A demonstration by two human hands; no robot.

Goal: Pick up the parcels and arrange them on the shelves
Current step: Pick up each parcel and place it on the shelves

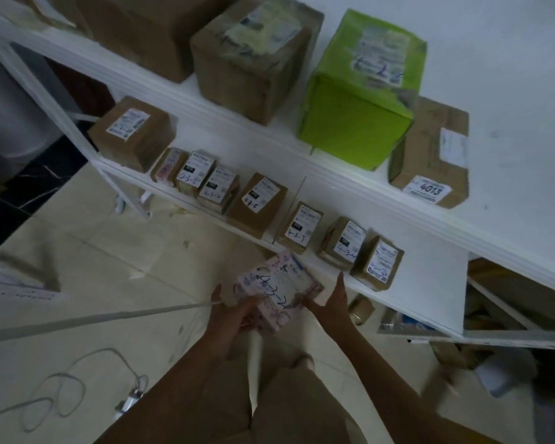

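Nearest, low in the frame's centre, the left hand (234, 315) curls around the lower-left edge of a soft pink patterned parcel (277, 288). The right hand (332, 302) lies nearly flat against the parcel's right corner, fingers straight and pointing up. The parcel sits corner-up, roughly square, its long axis too blurred to tell, with "4-3-3" handwritten on its white label. Just beyond, up and right of the hands, is a bare stretch of the smooth white middle shelf (430, 283), which is probably the landing spot and nearer the right hand. Beside that stretch stands a small labelled cardboard box (378, 262). Farther up, a glossy green carton (359, 100) sits on the upper shelf.
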